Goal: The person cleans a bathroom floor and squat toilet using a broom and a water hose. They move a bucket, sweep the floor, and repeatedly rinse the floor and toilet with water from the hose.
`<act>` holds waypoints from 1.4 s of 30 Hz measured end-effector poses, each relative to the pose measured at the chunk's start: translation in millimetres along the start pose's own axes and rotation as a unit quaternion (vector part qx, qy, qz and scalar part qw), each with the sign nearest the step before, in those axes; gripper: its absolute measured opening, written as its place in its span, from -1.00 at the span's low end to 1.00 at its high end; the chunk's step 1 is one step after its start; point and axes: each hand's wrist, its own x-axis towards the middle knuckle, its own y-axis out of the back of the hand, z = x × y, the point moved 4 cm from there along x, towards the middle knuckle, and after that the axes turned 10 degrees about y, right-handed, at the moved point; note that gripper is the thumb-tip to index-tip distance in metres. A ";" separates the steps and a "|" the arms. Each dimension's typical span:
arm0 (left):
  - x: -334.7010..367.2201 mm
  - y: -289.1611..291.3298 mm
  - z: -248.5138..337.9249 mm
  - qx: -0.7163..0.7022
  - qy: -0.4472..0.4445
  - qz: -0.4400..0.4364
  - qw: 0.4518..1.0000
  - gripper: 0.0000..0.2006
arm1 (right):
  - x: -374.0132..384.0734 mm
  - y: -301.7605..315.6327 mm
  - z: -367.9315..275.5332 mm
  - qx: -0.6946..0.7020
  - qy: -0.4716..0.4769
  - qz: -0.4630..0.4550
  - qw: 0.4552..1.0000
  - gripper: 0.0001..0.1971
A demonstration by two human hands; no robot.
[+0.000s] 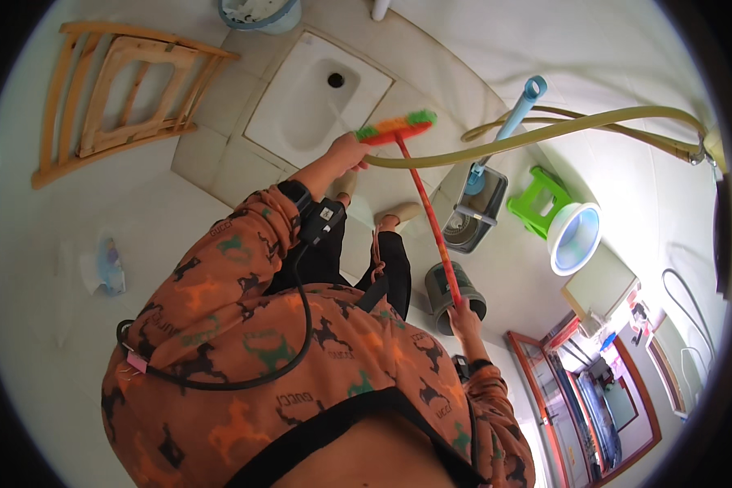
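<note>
My left hand [348, 151] is closed round the end of a yellow-green hose [504, 152], just above the near right corner of a white squat toilet [272, 122]. From that hand a faint pale streak, which looks like water, runs toward the toilet basin. My right hand [465, 319] grips the lower end of a long red broom handle [433, 220]. The broom head [397, 128], with green and orange bristles turned upward, is raised beside my left hand. The hose passes across the handle just below the broom head.
A folded wooden chair frame [138, 98] leans at the left. A blue bucket [272, 18] stands beyond the toilet. To the right are a grey mop bucket [468, 215] with a blue-handled mop, a green stool [537, 199], a white basin [576, 237] and a dark grey bin [441, 293].
</note>
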 end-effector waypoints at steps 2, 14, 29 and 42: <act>-4.1 -22.5 -23.2 -0.018 0.018 -0.028 0.999 -0.76 | -11.4 -24.0 44.0 0.022 0.000 0.006 1.000 -0.64; -8.5 -183.2 -64.9 0.025 -0.008 -0.021 0.999 -0.77 | 180.5 5.7 15.2 0.061 0.121 0.081 0.987 -0.66; -7.0 -286.2 -99.6 -0.002 -0.028 -0.071 0.997 -0.71 | 140.1 -52.9 175.0 0.068 0.108 0.072 0.989 -0.67; -15.2 -315.5 -89.8 0.033 -0.005 -0.154 0.987 -0.59 | 35.2 -117.5 284.6 0.085 -0.027 0.021 0.996 -0.61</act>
